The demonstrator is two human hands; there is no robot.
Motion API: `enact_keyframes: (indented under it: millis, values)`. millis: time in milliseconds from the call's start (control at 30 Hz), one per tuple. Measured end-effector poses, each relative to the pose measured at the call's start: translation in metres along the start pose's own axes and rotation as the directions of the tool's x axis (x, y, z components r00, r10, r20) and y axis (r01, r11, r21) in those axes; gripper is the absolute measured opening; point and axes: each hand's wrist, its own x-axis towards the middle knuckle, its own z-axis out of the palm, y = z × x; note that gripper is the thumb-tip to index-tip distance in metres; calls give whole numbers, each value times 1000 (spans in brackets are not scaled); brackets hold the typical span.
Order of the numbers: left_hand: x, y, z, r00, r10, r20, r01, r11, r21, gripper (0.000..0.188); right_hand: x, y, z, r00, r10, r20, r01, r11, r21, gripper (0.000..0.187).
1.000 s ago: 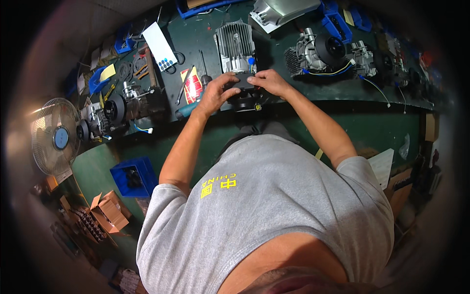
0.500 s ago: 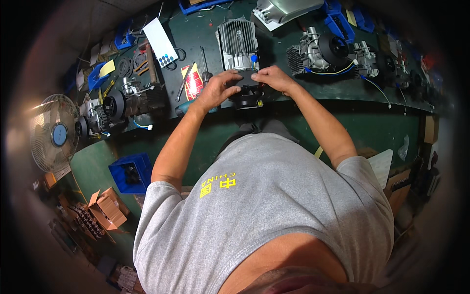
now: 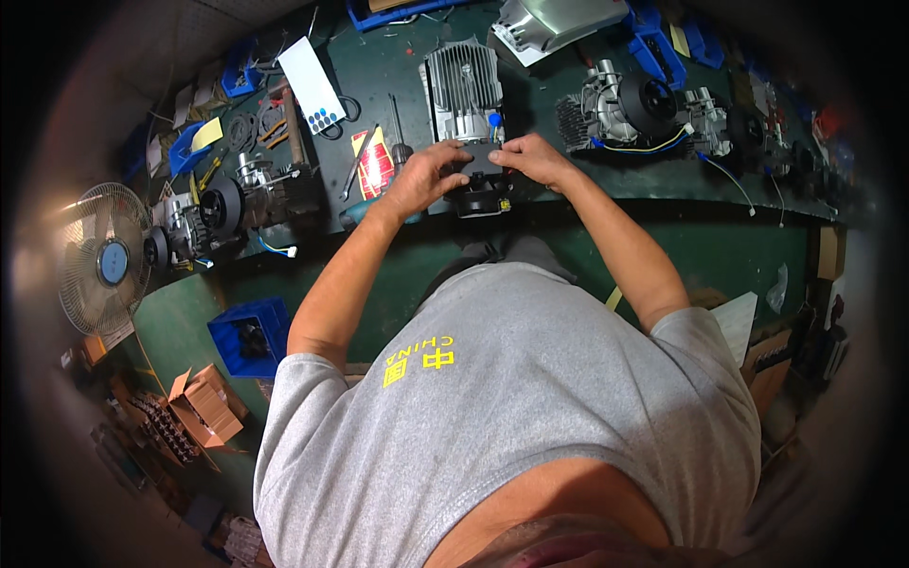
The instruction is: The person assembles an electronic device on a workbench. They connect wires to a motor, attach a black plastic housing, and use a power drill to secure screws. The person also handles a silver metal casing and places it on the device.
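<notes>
Lying beside finned housing (image 3: 464, 85): drill (image 3: 402, 153)

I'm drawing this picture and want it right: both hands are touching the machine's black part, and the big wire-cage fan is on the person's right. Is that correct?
Not quite: the head view shows the big wire-cage fan on the person's left. The left hand and right hand are touching the machine's black part.

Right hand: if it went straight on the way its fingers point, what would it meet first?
Probably the flat black part; the right hand seems to touch it, though depth is unclear.
</notes>
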Motion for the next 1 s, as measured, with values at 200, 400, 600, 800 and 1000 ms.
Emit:
enact_keyframes:
  millis: [200,400,600,800,1000]
  values:
    - [2,8,-3,999,41,7,-41,994,102,40,9,12,-4,1000,17,23,-17,1000,-15,39]
    - [2,10,-6,999,46,6,-46,989,139,39,6,7,-3,999,29,27,-30,999,14,38]
    - [0,13,-5,998,58,-16,-54,982,182,39,1,5,3,996,50,-77,-48,999,21,38]
    - [-3,8,0,993,97,-63,-84,980,179,39,0,8,9,976,-10,-217,20,999,43,39]
    - [-2,10,-1,996,78,-49,-69,984,164,41,3,9,5,977,8,-215,4,998,58,37]
